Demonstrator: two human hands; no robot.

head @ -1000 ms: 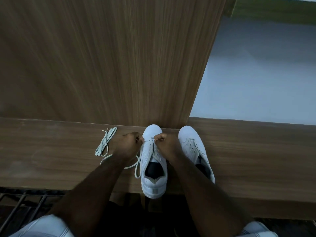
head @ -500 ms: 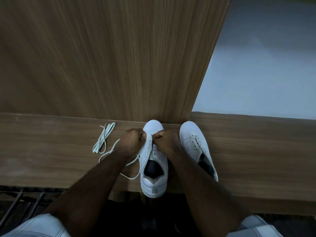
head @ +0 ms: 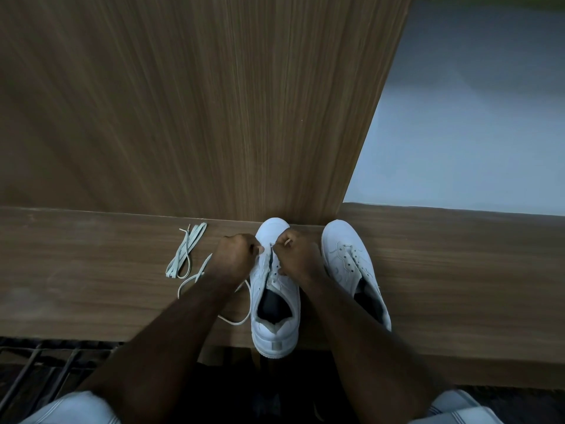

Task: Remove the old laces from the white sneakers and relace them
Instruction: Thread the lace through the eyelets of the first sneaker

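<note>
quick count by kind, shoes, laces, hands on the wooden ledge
white sneakers: 2, left one, right one
laces: 2, bundled lace, loose lace
hands: 2, left hand, right hand
total: 6

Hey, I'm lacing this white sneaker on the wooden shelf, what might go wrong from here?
The sneaker being laced has its heel over the shelf's front edge; tugs from the left hand and right hand might tip it off. The trailing lace loops under the left forearm and may snag. The spare lace bundle lies close by, so the two might tangle.
</note>
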